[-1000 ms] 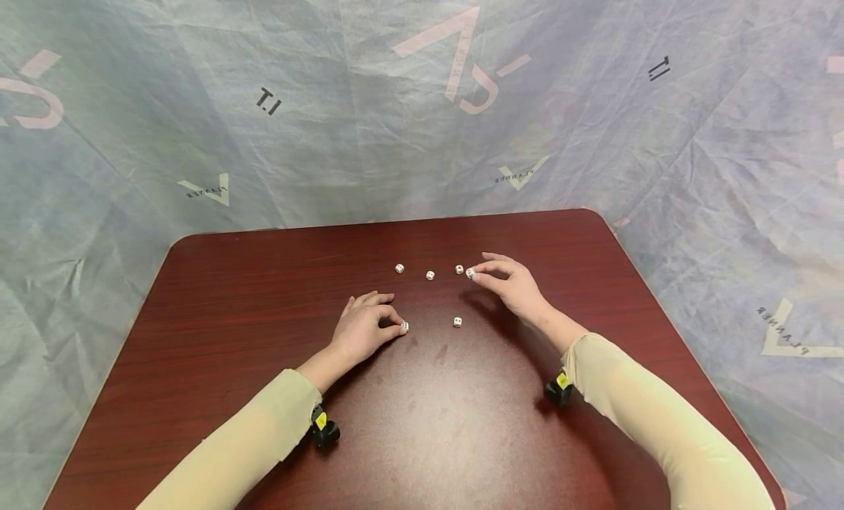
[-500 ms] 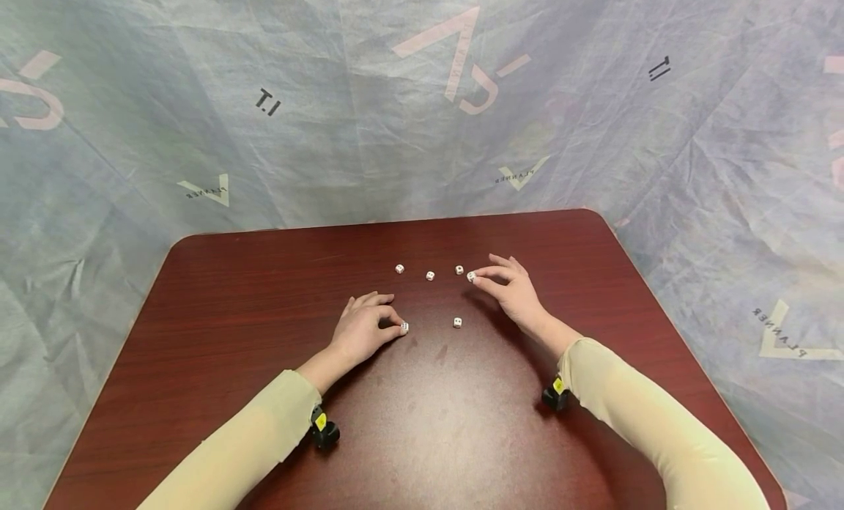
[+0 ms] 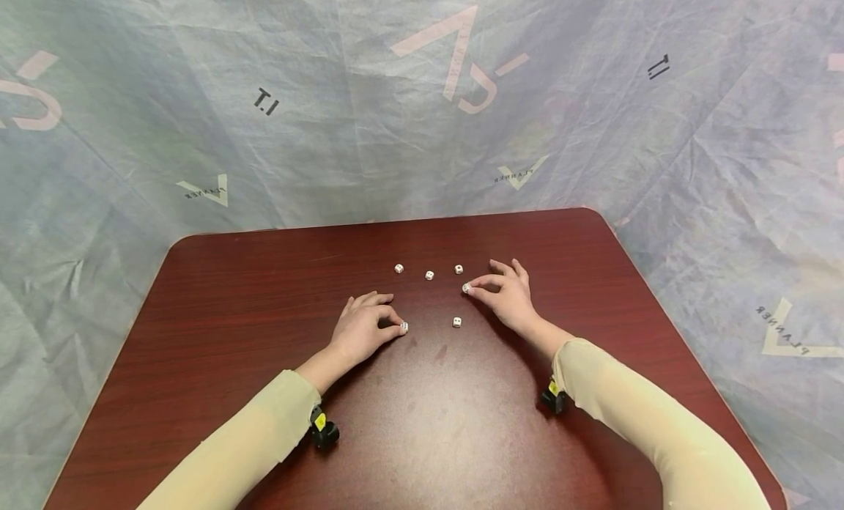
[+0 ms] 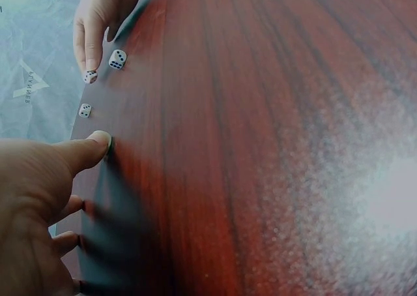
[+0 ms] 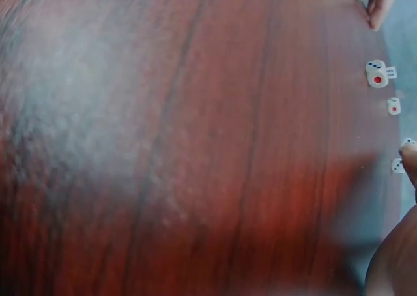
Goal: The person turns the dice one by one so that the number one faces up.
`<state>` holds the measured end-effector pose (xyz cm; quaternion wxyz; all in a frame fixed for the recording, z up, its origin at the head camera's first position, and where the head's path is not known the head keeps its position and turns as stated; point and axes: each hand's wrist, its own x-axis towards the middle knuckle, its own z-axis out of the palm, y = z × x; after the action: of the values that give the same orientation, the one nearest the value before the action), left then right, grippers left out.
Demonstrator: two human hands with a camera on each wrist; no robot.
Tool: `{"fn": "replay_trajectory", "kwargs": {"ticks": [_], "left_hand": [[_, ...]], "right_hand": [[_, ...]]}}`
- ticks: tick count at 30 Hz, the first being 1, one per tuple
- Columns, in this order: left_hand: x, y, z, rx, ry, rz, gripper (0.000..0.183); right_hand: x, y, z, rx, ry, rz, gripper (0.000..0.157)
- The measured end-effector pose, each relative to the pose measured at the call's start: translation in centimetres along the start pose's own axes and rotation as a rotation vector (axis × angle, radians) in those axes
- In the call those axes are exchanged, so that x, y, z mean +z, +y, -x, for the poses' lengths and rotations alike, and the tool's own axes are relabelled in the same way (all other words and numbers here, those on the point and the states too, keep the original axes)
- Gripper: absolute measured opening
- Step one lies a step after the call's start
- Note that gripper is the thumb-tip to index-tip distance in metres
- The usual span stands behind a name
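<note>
In the head view my left hand (image 3: pixel 361 328) pinches a white die (image 3: pixel 404 327) between thumb and forefinger, low at the table. The left wrist view shows its thumb over that die, mostly hiding it. To the right, my right hand (image 3: pixel 513 297) pinches another white die (image 3: pixel 466 289) by its fingertips, the other fingers spread. Between the hands lies a single die (image 3: pixel 457 322) showing two dots on top. Farther back, three more dice form a loose row: a left die (image 3: pixel 398 269), a middle die (image 3: pixel 429 275) and a right die (image 3: pixel 458 270), just behind the right hand's die.
A dark red wooden table (image 3: pixel 264 297) with rounded far corners bears all the dice. Grey printed fabric (image 3: pixel 356 129) hangs behind it and along both sides. Each wrist carries a small black camera, the left camera (image 3: pixel 324 429) and the right camera (image 3: pixel 552 398).
My right hand has drawn its die nearer to me, away from the back row's right die. My left hand and the loose dice have stayed put.
</note>
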<state>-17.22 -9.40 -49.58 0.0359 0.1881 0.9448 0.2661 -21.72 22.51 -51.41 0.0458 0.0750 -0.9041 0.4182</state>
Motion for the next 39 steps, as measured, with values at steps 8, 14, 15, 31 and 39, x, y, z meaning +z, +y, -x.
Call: {"fn": "replay_trajectory", "kwargs": {"ticks": [8, 14, 15, 31, 39], "left_hand": [[0.0, 0.0, 0.0, -0.003, -0.003, 0.002, 0.008], [0.1, -0.1, -0.1, -0.003, -0.002, 0.001, 0.008], [0.1, -0.1, -0.1, -0.003, -0.002, 0.002, 0.008], [0.2, -0.2, -0.2, -0.007, 0.000, 0.000, 0.008], [0.2, -0.2, -0.1, -0.007, 0.002, 0.001, 0.008]], "right_hand": [[0.5, 0.2, 0.2, -0.004, 0.000, 0.055, 0.011], [0.4, 0.3, 0.3, -0.028, -0.007, 0.098, 0.011], [0.4, 0.3, 0.3, -0.031, -0.009, 0.104, 0.012], [-0.5, 0.5, 0.5, -0.058, -0.049, 0.157, 0.013], [-0.8, 0.4, 0.5, -0.090, -0.055, 0.173, 0.019]]}}
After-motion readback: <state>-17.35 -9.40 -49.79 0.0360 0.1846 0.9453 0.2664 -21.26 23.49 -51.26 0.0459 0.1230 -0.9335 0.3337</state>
